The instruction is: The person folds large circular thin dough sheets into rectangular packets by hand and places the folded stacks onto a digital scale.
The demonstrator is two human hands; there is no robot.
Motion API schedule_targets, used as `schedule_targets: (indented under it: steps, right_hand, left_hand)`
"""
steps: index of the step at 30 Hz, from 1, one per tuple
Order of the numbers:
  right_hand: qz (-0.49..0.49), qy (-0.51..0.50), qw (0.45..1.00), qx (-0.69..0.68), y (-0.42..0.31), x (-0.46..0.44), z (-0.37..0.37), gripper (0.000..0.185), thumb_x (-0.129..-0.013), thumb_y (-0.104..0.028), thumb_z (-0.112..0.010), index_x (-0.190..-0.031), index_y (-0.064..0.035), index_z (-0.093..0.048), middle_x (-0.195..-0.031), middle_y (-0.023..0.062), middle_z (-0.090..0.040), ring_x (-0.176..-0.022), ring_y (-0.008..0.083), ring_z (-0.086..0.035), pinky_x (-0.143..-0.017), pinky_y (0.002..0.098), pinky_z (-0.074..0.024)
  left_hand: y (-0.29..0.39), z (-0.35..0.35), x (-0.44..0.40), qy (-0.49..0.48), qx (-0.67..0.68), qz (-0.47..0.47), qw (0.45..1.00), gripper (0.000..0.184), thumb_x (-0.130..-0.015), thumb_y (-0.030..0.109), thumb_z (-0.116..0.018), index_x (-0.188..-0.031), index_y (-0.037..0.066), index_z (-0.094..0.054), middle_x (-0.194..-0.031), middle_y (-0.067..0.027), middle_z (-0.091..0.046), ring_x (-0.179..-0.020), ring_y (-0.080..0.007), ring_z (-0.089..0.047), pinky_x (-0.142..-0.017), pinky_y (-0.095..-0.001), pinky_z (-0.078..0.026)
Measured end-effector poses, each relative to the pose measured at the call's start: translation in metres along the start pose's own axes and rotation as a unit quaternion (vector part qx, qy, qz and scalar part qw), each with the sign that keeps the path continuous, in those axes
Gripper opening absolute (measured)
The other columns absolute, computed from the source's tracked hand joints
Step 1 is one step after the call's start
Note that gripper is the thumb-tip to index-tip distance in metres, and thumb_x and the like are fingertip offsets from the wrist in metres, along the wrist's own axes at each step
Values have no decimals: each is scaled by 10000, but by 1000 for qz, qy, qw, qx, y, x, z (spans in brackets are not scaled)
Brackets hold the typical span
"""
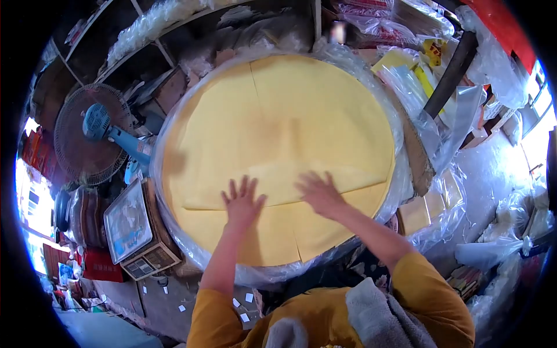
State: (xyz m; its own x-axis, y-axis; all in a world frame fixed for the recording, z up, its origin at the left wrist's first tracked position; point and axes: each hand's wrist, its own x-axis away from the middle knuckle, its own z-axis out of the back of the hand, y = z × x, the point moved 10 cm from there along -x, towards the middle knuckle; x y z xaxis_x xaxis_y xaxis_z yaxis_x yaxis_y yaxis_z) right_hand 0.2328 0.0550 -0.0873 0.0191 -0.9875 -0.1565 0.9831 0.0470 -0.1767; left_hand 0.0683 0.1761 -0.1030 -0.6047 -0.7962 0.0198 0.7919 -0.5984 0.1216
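Observation:
Yellow sheets (278,133) cover a large round surface edged with clear plastic wrap (164,191). My left hand (242,200) lies with its fingers spread on the yellow material, close to the front edge of an upper sheet. To its right, my right hand (320,194) is over the same sheet, fingers apart and a little blurred. Neither hand holds anything. The upper sheet's edge runs under or beside both hands, and a lower yellow layer (267,238) shows in front of it.
At the left stand a blue fan (130,145) and a box (152,258) with a tray (129,220) on it. Plastic bags and a dark bar (452,75) are at the right. Shelves (168,55) line the back. Small white papers (245,317) lie on the floor.

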Motion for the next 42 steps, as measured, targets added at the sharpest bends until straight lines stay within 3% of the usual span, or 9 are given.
schedule_targets:
  steps: [10,11,14,16,21,26,33,39,42]
  right_hand:
    - [-125,68,987,73,125,77,60,426,-880,-247,-535,-1288,-134,-485,-1385,99,-385,-1315,300,-302,-1057,527,-250]
    - [-121,31,990,60,121,77,60,421,-876,-241,-538,-1276,-116,-493,-1362,112,-407,-1294,296,-334,-1041,510,-280]
    - [-129,-94,987,10,126,68,61,412,-864,-206,-544,-1250,-67,-506,-1287,153,-472,-1223,291,-429,-997,466,-358]
    - [-157,-183,970,-32,163,34,60,414,-856,-162,-548,-1249,-39,-503,-1230,183,-514,-1168,297,-487,-972,443,-393]
    - [-61,25,998,3,253,-67,80,396,-827,-14,-548,-1218,-10,-485,-1228,184,-519,-1147,331,-500,-986,420,-398]
    - [-94,-141,986,5,302,-98,70,558,-761,-82,-678,-1251,-44,-413,-1196,138,-516,-1115,315,-508,-959,408,-417]
    - [-157,-302,940,-10,340,-99,49,446,-563,-258,-826,-837,-14,-572,-769,108,-578,-764,244,-560,-664,371,-441]
    - [-113,-256,959,-40,337,-87,85,366,-586,-259,-777,-786,-17,-589,-770,128,-594,-751,266,-566,-637,380,-436]
    - [-80,-195,978,-3,330,-71,97,324,-623,-211,-735,-873,-41,-617,-818,124,-604,-773,281,-573,-668,382,-455]
  left_hand:
    - [-175,23,19,15,-7,141,990,594,-908,477,-428,-1432,228,-302,-1527,-64,-201,-1407,-378,-88,-1051,-664,-55]
    - [-168,40,19,92,-32,101,990,511,-884,412,-496,-1340,192,-428,-1434,-92,-369,-1343,-365,-284,-1032,-667,-146]
    - [-196,42,-26,-82,-108,138,981,429,-829,322,-578,-1213,139,-522,-1273,-123,-514,-1194,-338,-470,-1011,-596,-285]
    - [-211,52,-74,52,-64,20,996,392,-753,180,-652,-1125,102,-557,-1125,-139,-573,-1066,-315,-548,-955,-493,-397]
    - [-180,63,-185,144,58,-157,975,546,-608,32,-756,-1106,90,-539,-1073,-108,-578,-1097,-280,-534,-886,-428,-445]
    - [-215,35,-240,-73,-6,-8,997,691,-524,134,-844,-1139,126,-529,-1045,-58,-598,-1079,-262,-534,-868,-452,-436]
    - [-202,41,-243,-193,-145,-23,970,514,-491,269,-866,-909,107,-615,-921,-52,-642,-986,-267,-572,-837,-471,-423]
    - [-229,71,-234,-84,-178,-41,980,326,-626,223,-786,-809,51,-578,-866,-130,-629,-862,-311,-604,-760,-418,-454]
    - [-228,100,-216,116,-166,-95,975,226,-716,139,-691,-841,43,-529,-845,-139,-596,-829,-333,-595,-724,-417,-463]
